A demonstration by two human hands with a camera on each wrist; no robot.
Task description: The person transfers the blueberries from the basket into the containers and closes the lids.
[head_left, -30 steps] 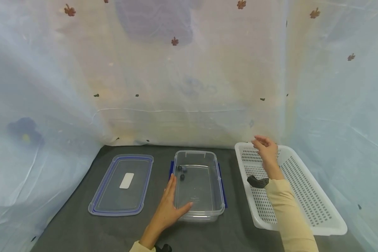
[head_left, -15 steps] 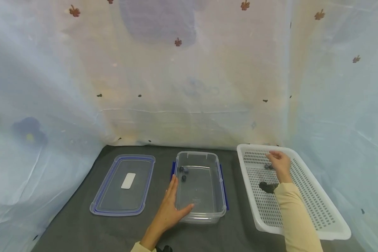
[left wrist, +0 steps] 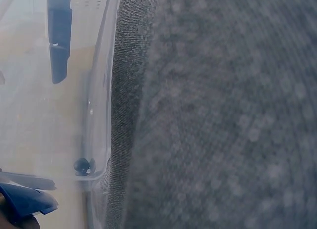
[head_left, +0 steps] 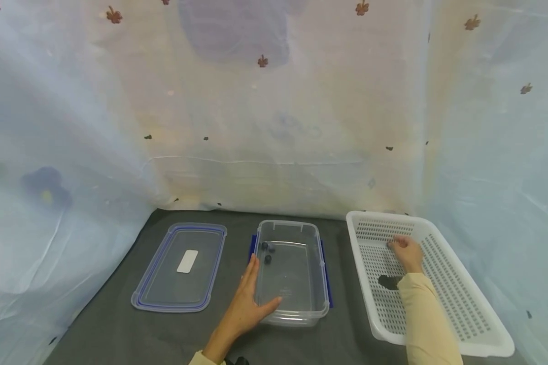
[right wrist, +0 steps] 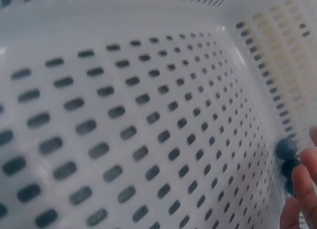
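Note:
My left hand [head_left: 243, 304] lies with straight fingers along the left side of a clear plastic container [head_left: 292, 284], its thumb over the near corner. Three dark blueberries [head_left: 268, 259] sit inside the container towards the far left; one dark berry [left wrist: 81, 165] shows through its wall in the left wrist view. My right hand [head_left: 407, 253] is down inside a white perforated basket [head_left: 363, 284]. In the right wrist view its loosely bent fingers [right wrist: 303, 182] are right at several blueberries [right wrist: 286, 149] by the basket's end wall. Whether they touch the berries is unclear.
Left of the container, a clear lid [head_left: 164, 284] with a blue seal and a white label lies flat on the dark grey cloth [head_left: 237, 233]. Blue clips [left wrist: 59, 40] hang at the container's sides. A patterned curtain [head_left: 278, 137] encloses the back and both sides.
My right hand has come down from above the basket's far rim into the basket, to where blueberries were visible half a second ago. My left hand has stayed at the container.

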